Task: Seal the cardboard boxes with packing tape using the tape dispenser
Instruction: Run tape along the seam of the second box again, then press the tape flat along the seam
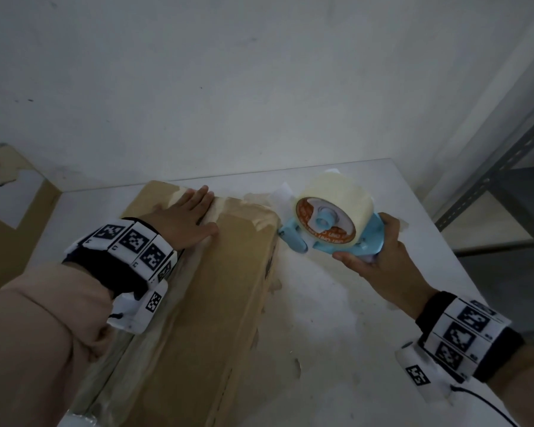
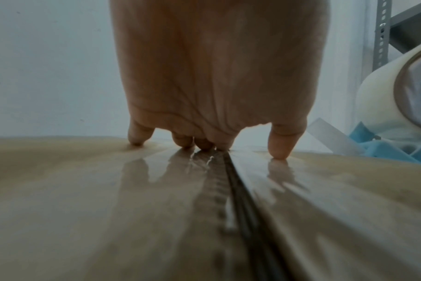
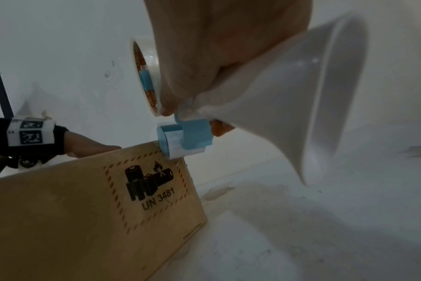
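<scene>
A long brown cardboard box (image 1: 198,303) lies on the white table (image 1: 336,334), with glossy tape along its top seam (image 2: 228,190). My left hand (image 1: 188,220) presses flat on the far end of the box top, fingers straight on the tape (image 2: 204,144). My right hand (image 1: 373,257) grips the handle of a light blue tape dispenser (image 1: 330,238) carrying a big roll of clear tape (image 1: 336,198). The dispenser's roller end (image 3: 183,138) sits at the box's far right top corner. The box side (image 3: 96,209) bears a battery warning label marked UN 3481.
A white wall (image 1: 259,87) stands right behind the table. A grey metal shelf frame (image 1: 490,180) stands to the right. Another cardboard box (image 1: 7,211) sits at the left, below table level. Bits of tape residue (image 1: 296,365) dot the tabletop.
</scene>
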Tool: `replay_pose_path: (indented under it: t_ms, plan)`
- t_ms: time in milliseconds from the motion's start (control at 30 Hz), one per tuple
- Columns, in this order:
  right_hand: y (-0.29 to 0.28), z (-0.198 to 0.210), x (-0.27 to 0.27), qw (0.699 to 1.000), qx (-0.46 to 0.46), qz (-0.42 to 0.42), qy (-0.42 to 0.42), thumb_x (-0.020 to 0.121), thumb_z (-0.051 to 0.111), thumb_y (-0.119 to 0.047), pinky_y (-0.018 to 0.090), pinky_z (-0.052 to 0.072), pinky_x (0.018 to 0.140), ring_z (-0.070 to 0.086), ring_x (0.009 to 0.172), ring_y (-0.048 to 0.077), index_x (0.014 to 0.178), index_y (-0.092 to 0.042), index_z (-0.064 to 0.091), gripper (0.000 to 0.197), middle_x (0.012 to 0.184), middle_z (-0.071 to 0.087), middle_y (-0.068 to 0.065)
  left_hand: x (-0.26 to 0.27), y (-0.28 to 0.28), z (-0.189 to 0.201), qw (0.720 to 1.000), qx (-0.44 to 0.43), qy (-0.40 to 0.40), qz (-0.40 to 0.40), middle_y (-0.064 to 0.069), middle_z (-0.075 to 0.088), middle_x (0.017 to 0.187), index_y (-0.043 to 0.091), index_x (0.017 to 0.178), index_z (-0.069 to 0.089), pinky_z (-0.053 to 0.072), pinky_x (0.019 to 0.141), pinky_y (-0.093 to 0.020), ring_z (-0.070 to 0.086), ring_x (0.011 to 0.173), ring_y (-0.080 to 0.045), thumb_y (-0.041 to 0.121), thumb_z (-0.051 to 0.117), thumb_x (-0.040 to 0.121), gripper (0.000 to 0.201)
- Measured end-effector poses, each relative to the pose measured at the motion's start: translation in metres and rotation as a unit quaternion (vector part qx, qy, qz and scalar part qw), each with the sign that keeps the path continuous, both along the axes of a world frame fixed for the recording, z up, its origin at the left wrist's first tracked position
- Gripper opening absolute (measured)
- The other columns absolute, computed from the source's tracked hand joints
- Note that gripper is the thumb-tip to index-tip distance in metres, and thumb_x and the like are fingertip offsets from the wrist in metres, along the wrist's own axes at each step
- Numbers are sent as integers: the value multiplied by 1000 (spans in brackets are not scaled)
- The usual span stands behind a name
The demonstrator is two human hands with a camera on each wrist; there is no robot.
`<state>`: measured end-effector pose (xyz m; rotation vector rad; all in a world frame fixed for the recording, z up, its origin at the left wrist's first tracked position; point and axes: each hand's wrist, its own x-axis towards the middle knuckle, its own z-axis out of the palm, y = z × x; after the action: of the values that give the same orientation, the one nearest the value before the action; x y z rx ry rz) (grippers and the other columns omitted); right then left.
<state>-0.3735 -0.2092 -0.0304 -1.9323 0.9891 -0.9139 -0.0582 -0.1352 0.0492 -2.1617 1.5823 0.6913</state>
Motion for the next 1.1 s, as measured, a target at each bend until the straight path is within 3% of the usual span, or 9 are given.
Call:
replay_pose_path:
  t_ms: [200, 333, 467, 600, 700, 800, 867, 1000, 1100]
  plan:
    - [-4, 8, -6, 993, -61, 12, 96, 59, 66, -53, 15, 52, 60, 63, 71, 11, 125, -4, 27, 90, 86, 55, -12, 2, 1, -1, 1000, -7, 2, 1, 12, -26, 152, 26, 145, -18, 3, 115, -54, -16, 143, -9, 50, 22, 95, 68]
    - [5, -4, -50, 947, -4, 52, 318, 56, 42, -83, 8, 41, 54, 61, 61, 13, 136, -14, 23, 108, 86, 64, 5, 3, 1, -3, 1000, 1, 2, -1, 11, -28, 152, 25, 144, -20, 3, 116, -54, -18, 143, -10, 49, 20, 96, 67]
    - [22, -23, -75, 961, 22, -36, 273, 44, 28, -99, 29, 50, 59, 63, 59, 20, 142, -14, 14, 130, 81, 66, 9, 1, -1, -1, 1000, 11, 5, 0, 11, -29, 151, 24, 145, -20, 2, 116, -53, -19, 142, -10, 47, 19, 96, 66]
    - [19, -29, -44, 969, 3, -77, 234, 59, 67, -58, 35, 51, 65, 58, 63, 22, 138, -26, 3, 107, 94, 64, 18, -1, 0, 1, 1000, 11, -3, 1, 11, -29, 151, 24, 144, -21, 2, 116, -52, -19, 142, -10, 48, 20, 96, 67]
    - [16, -39, -21, 963, 43, -86, 251, 62, 81, -35, 36, 50, 74, 58, 78, 23, 145, -14, 6, 114, 106, 61, 17, -2, 2, 1, 1000, 6, -1, 0, 10, -28, 152, 24, 144, -22, 2, 116, -53, -19, 143, -11, 47, 21, 96, 68]
    - [14, -58, -9, 967, 16, -103, 232, 70, 78, -32, 36, 48, 82, 58, 97, 23, 134, -12, 33, 81, 112, 56, 5, 1, 2, 0, 1000, -2, 4, 0, 10, -28, 152, 26, 143, -23, 1, 115, -54, -18, 143, -11, 47, 21, 96, 68]
    - [14, -72, -8, 956, -22, -107, 272, 70, 77, -26, 41, 51, 75, 58, 91, 32, 125, -7, 42, 68, 106, 59, 13, 2, 2, -2, 1000, -3, 5, -1, 10, -29, 152, 27, 144, -21, 1, 115, -55, -19, 143, -11, 48, 21, 96, 67]
    - [24, -80, -6, 932, -8, -104, 347, 68, 75, -12, 44, 48, 66, 54, 83, 37, 129, -5, 41, 70, 97, 57, 21, 1, 2, -2, 1000, -5, 7, -3, 10, -28, 152, 26, 145, -19, 2, 115, -54, -18, 143, -12, 48, 20, 96, 66]
    - [39, -76, -4, 921, 6, -76, 381, 71, 70, -13, 43, 40, 81, 50, 98, 33, 138, -11, 33, 77, 114, 51, 17, 2, 3, -1, 1000, -7, 11, -7, 10, -28, 152, 26, 145, -19, 2, 115, -54, -18, 143, -12, 47, 20, 96, 66]
